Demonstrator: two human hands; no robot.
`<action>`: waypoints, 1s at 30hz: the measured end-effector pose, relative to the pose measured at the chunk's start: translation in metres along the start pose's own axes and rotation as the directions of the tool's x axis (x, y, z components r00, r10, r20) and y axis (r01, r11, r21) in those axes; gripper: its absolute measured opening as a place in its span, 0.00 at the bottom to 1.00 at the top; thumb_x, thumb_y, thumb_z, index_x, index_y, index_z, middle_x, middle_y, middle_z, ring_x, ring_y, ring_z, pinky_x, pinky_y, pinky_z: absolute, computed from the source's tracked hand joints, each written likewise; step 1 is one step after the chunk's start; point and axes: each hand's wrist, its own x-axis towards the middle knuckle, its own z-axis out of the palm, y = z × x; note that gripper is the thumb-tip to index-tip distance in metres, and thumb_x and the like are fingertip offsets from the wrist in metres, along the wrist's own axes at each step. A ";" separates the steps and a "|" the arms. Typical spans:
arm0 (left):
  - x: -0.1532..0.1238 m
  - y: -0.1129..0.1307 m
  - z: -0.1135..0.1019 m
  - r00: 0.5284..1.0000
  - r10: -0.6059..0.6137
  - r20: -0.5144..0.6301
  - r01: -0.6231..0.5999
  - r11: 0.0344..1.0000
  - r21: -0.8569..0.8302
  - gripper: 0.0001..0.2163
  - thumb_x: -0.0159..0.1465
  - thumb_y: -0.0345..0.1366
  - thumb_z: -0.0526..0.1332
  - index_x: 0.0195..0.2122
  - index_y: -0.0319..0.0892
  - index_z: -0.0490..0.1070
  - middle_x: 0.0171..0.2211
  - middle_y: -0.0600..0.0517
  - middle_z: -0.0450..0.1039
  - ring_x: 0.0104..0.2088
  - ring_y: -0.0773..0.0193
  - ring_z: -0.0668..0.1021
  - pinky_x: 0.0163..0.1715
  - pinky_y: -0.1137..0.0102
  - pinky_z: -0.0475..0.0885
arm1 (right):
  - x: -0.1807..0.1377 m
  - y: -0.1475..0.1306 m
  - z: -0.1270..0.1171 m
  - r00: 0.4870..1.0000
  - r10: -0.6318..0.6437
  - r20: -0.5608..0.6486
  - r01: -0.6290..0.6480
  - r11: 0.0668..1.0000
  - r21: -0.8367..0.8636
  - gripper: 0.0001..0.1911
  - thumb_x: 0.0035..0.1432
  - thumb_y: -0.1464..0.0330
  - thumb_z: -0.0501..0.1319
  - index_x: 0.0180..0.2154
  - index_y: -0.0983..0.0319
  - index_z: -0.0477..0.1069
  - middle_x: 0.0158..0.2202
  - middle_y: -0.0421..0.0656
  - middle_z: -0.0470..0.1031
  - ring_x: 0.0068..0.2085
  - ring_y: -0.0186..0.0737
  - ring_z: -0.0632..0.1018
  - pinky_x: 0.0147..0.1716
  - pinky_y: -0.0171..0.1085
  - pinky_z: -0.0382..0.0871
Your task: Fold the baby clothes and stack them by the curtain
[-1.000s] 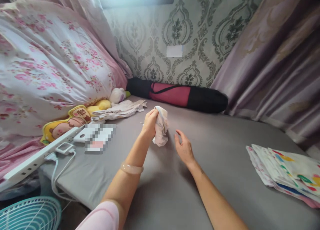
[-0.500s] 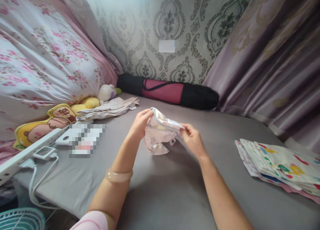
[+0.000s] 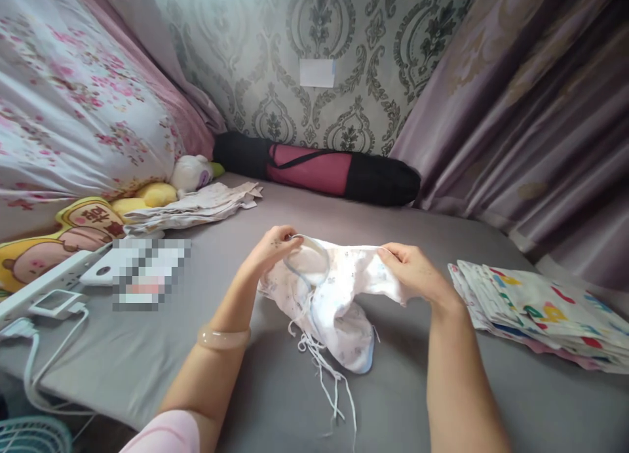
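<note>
Held up over the grey bed sheet is a white baby shirt [image 3: 339, 282] with small prints, pale blue edging and thin white tie strings [image 3: 329, 368] hanging down. My left hand [image 3: 275, 246] pinches its upper left edge between thumb and fingers. On the other side, my right hand [image 3: 410, 266] grips the upper right part. The cloth is stretched between both hands, and its lower part droops in folds near the sheet. A pale bangle [image 3: 223, 338] circles my left forearm.
Folded cloths [image 3: 545, 315] lie in a stack at right. At left are pale garments [image 3: 196, 207], plush toys [image 3: 88, 223], a power strip [image 3: 54, 269] with cables and a blurred-out white object [image 3: 147, 269]. A black and red long bag [image 3: 314, 171] lies by the wall.
The shirt has opened out wider, and its strings now dangle in view. My hands have moved apart and my right hand has shifted right. The view has tilted slightly down and right.
</note>
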 end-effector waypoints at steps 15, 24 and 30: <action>-0.006 0.025 0.030 0.901 0.398 0.174 -0.380 0.916 -0.125 0.17 0.55 0.25 0.60 0.44 0.45 0.78 0.44 0.46 0.77 0.38 0.62 0.78 0.38 0.71 0.72 | -0.016 -0.022 -0.006 0.994 -0.071 -0.087 0.080 0.992 0.102 0.22 0.58 0.52 0.61 0.44 0.62 0.78 0.36 0.45 0.80 0.35 0.43 0.77 0.30 0.35 0.69; -0.011 0.036 0.035 0.936 0.158 0.315 -0.008 0.903 -0.429 0.03 0.54 0.32 0.67 0.29 0.41 0.79 0.25 0.51 0.75 0.26 0.65 0.74 0.26 0.74 0.67 | -0.006 0.027 -0.021 0.949 0.034 0.314 -0.026 0.999 -0.029 0.15 0.58 0.58 0.60 0.32 0.62 0.78 0.28 0.39 0.77 0.29 0.37 0.75 0.27 0.33 0.66; -0.017 0.039 0.047 0.898 0.167 0.407 -0.002 0.927 -0.375 0.06 0.57 0.37 0.65 0.32 0.42 0.79 0.20 0.55 0.68 0.19 0.70 0.65 0.16 0.76 0.58 | 0.004 0.028 0.001 0.949 0.007 0.315 0.044 0.987 -0.155 0.12 0.56 0.64 0.60 0.40 0.59 0.79 0.40 0.43 0.81 0.40 0.44 0.78 0.41 0.39 0.71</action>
